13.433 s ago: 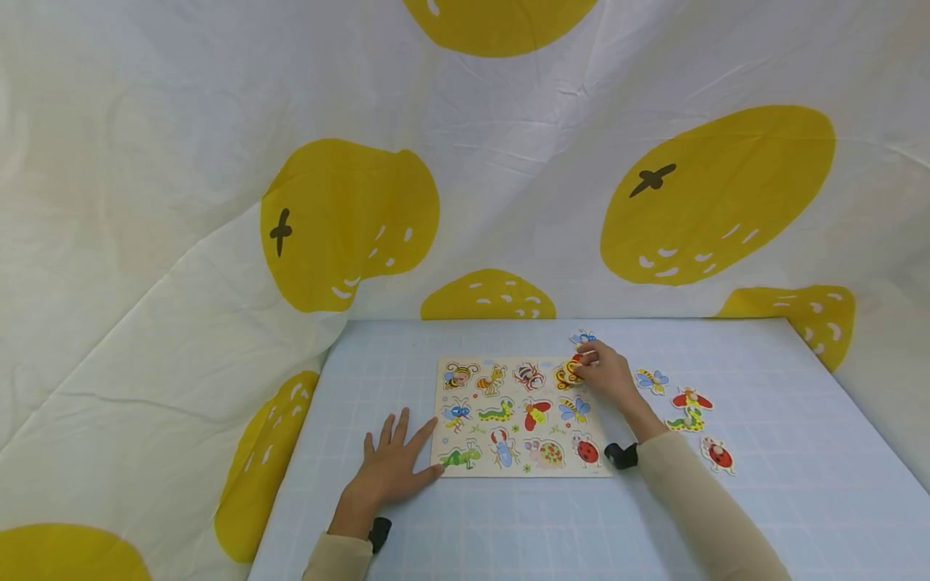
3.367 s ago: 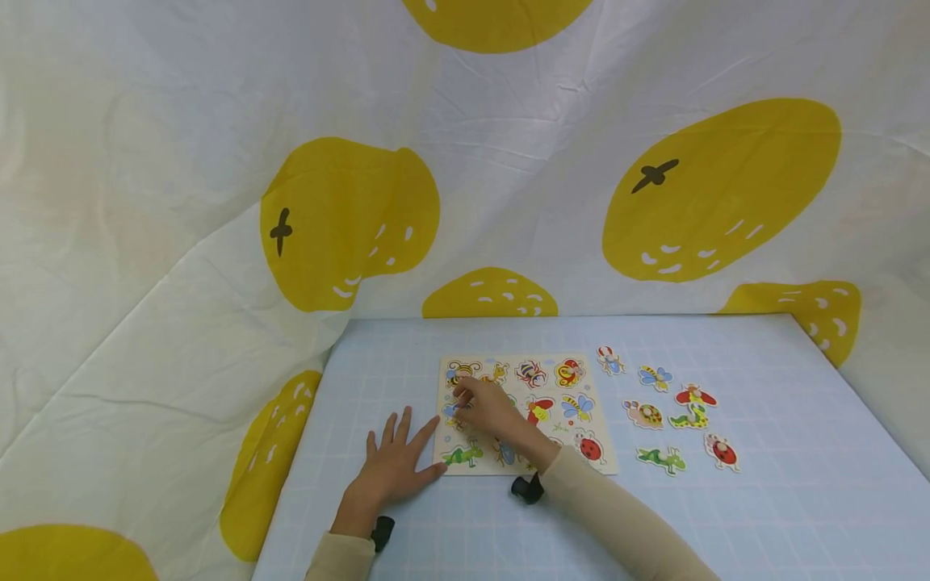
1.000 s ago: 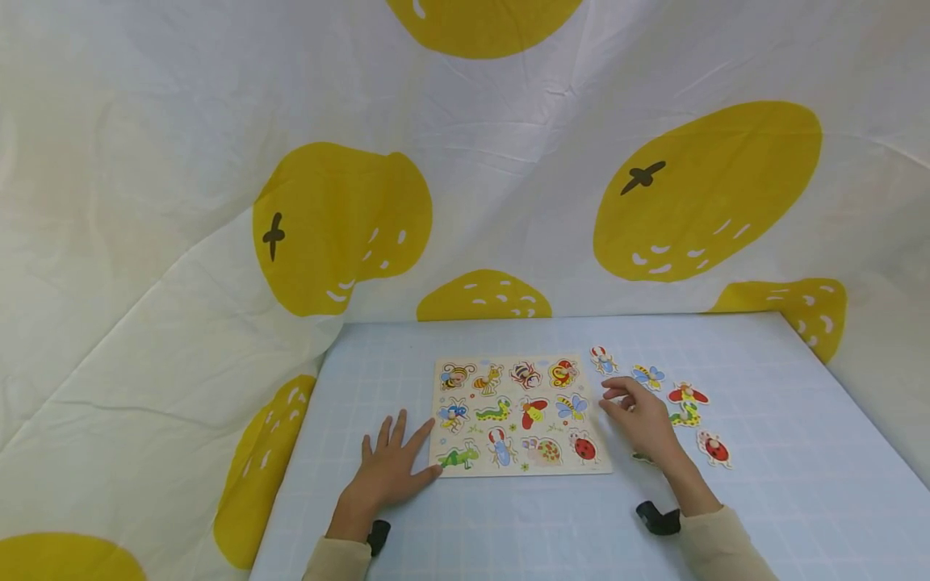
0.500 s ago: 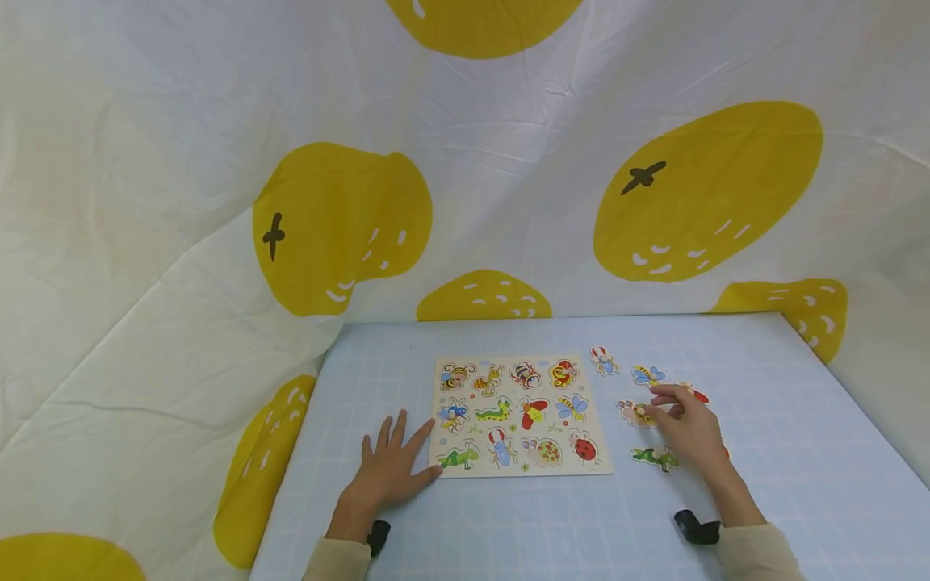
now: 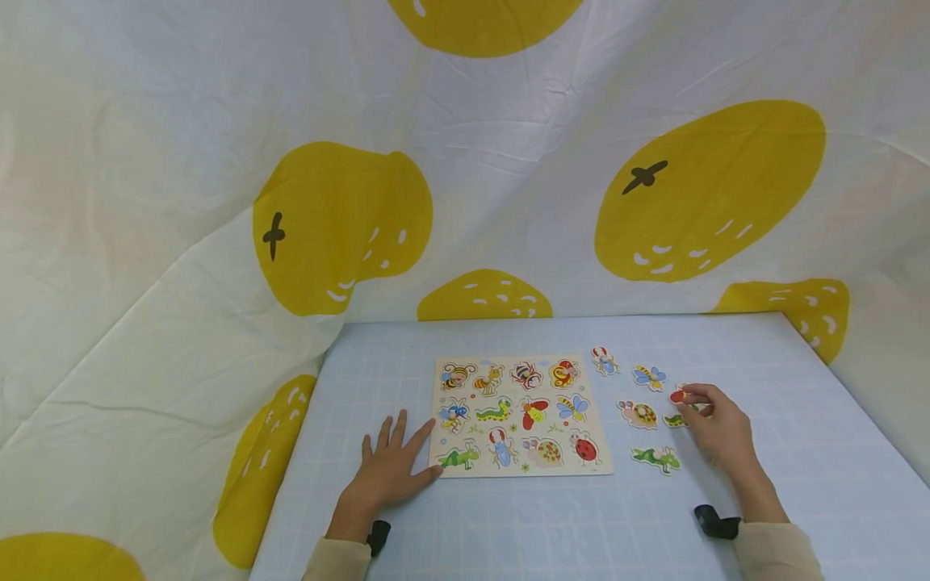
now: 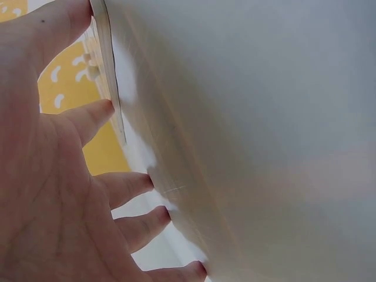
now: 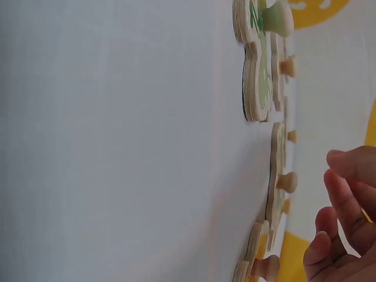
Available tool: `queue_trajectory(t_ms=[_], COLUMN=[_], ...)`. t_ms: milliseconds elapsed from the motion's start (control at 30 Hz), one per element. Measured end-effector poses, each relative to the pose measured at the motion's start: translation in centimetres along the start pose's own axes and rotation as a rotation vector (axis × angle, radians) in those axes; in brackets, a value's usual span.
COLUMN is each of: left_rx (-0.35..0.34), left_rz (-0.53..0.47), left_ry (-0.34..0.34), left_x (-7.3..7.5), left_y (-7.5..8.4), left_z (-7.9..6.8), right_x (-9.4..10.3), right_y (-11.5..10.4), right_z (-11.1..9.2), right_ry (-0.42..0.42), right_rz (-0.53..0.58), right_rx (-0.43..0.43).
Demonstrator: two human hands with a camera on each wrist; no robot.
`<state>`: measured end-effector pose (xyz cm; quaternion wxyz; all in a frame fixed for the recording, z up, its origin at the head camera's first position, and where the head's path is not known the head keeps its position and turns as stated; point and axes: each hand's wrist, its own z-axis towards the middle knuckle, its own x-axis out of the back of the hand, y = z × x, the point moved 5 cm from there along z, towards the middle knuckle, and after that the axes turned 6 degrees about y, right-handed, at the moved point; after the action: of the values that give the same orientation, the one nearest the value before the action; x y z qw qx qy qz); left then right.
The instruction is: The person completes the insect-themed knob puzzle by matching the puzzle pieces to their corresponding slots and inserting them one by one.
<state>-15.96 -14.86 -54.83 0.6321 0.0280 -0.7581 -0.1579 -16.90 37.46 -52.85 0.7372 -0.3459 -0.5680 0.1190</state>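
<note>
A wooden peg puzzle board (image 5: 483, 428) with insect pictures lies on the table, with knobbed pieces in its back row and a blue mosquito piece (image 5: 454, 415) at middle left. My left hand (image 5: 392, 464) is spread flat, its thumb and index finger at the board's left edge. To the board's right, my right hand (image 5: 722, 428) hovers with loosely bent fingers over a red-winged fly piece (image 5: 677, 396) and a caterpillar piece (image 5: 676, 420), partly hiding both. In the right wrist view its fingertips (image 7: 336, 158) stand apart from the wooden knobs (image 7: 286, 182), holding nothing.
Other loose pieces lie right of the board: a stag beetle (image 5: 605, 361), a blue-winged bee (image 5: 649, 377), a snail (image 5: 638, 414) and a grasshopper (image 5: 656, 459). A white cloth with yellow fruit prints (image 5: 508, 202) hangs behind the pale blue table (image 5: 552, 528).
Since the oldest frame, the butterfly and mosquito pieces have gone onto the board, and snail, stag beetle and grasshopper pieces show at right. Lately my right hand has moved rightward; my left stays put.
</note>
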Motion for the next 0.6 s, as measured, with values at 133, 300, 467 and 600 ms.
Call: queue_trajectory(t_ms=[133,300,467,600], left_rx=[0.002,0.0,-0.007,-0.008], left_rz=[0.0,0.001,0.002,-0.002], left_ry=[0.0,0.0,0.004,0.004], left_x=[0.0,0.0,0.0,0.0], left_y=[0.0,0.0,0.0,0.0], left_z=[0.0,0.0,0.0,0.0], right_x=[0.1,0.0,-0.1,0.0], right_y=[0.5,1.0,1.2,1.0], right_z=[0.3,0.5,0.5,0.4], right_ry=[-0.012,-0.042,-0.072,-0.092], right_rz=[-0.013,-0.023,-0.037,-0.03], right_rx=[-0.012,-0.028,-0.013,-0.03])
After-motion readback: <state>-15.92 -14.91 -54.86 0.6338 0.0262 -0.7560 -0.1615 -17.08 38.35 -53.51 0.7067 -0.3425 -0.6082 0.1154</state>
